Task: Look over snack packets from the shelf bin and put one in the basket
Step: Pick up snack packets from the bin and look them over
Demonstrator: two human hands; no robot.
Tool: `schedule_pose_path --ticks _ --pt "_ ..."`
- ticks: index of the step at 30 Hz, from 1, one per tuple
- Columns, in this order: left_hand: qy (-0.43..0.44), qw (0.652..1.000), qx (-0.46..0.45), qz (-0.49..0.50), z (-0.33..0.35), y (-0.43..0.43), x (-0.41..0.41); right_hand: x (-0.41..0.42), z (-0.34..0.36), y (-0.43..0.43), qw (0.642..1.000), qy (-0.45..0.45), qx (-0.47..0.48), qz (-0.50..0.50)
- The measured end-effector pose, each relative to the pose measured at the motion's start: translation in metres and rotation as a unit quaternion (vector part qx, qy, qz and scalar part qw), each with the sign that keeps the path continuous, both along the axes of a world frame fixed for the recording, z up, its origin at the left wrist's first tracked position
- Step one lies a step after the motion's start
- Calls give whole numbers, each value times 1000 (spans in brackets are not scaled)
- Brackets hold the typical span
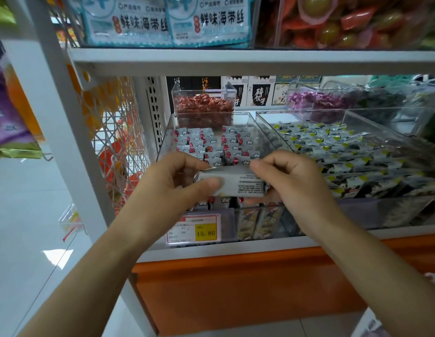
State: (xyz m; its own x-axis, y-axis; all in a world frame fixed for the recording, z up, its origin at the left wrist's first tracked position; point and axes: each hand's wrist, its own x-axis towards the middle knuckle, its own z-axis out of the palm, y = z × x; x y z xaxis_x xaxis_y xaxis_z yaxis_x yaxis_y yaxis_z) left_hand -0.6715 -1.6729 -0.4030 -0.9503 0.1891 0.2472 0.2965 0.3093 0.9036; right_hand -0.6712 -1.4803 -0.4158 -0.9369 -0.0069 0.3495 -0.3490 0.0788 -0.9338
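A small grey-white snack packet (pixel 238 184) with fine print on its back is held level between both hands, just in front of the clear shelf bin (pixel 254 125). My left hand (pixel 177 181) pinches its left end, thumb below. Its right end is pinched by my right hand (pixel 289 176). The bin holds several white packets with red spots and cloud marks (pixel 211 144). No basket is in view.
A second clear bin (pixel 386 132) of yellow-and-black packets stands to the right. A yellow price tag (pixel 205 233) hangs below the bin. The upper shelf edge (pixel 235 60) runs overhead. A white upright post (pixel 73 132) and wire rack (pixel 119 142) stand left.
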Motion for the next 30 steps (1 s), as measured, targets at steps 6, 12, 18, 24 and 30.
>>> schedule_pose_path --ticks 6,12,18,24,30 --pt "2 1000 0 -12 2 1 1 -4 8 13 992 -103 -30 61" --pt "-14 1000 27 0 -2 2 -3 -5 5 15 990 -105 -33 82" --pt "-16 998 60 4 -4 2 -5 -7 2 16 990 -92 -47 99" --pt "-54 991 126 3 -7 -2 -10 -7 0 12 992 -64 -38 97" --pt "-174 955 214 -107 -3 -9 -10 -8 5 15 979 -90 -167 79"
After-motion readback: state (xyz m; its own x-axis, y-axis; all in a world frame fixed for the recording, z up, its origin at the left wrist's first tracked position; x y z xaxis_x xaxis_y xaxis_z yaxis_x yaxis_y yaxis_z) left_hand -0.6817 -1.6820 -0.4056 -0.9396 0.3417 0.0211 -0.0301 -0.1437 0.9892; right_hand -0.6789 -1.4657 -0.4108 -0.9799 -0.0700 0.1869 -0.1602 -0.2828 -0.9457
